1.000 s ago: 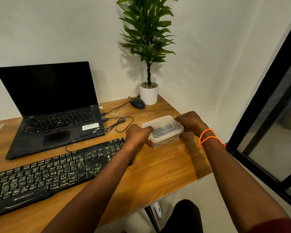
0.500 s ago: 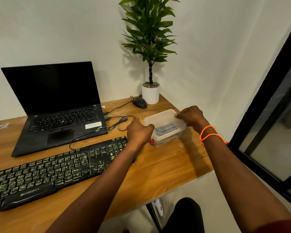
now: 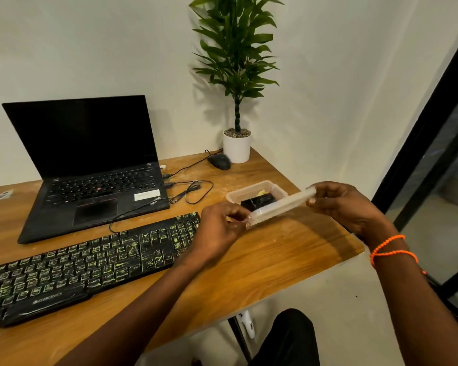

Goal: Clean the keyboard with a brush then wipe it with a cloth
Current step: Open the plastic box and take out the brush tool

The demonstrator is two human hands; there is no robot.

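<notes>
At two o'clock on the bench (image 3: 249,260), both my hands, left (image 3: 217,231) and right (image 3: 341,204), pinch the lid (image 3: 280,206) off the tub (image 3: 254,191); next, I reckon, fetching the brush.

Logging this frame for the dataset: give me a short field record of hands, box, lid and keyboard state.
left hand: pinches near end of clear plastic lid
right hand: grips far end of lid
lid: off, held tilted above the box
clear plastic box: open on wooden desk, black item and something yellow inside
black keyboard with greenish smears: untouched, left of box
brush, cloth: not identifiable
</notes>
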